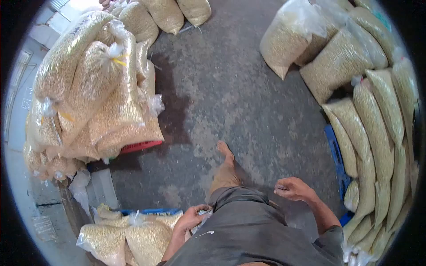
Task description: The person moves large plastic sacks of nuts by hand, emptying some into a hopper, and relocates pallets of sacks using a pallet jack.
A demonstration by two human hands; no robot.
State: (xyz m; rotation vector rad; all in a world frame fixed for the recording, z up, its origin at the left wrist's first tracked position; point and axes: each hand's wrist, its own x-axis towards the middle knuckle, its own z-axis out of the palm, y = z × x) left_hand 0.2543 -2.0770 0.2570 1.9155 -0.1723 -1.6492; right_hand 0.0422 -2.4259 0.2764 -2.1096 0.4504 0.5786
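My left hand (pixel 193 218) is low in the head view, beside the dark shorts, with its fingers curled round a piece of clear plastic (pixel 203 216). Just left of it stand filled clear bags (pixel 148 239) of pale grains. My right hand (pixel 290 188) hangs over the floor on the other side of my body, its fingers curled in; whatever it may hold is too small to make out. One bare foot (pixel 225 150) is on the floor in front of me.
Filled bags are piled high at the left (pixel 115 97), over a red crate (pixel 140 146). More stacked bags (pixel 372 128) stand at the right beside a blue pallet (pixel 338 159). Further bags (pixel 164 15) are at the far end of the dark concrete floor (pixel 222 80).
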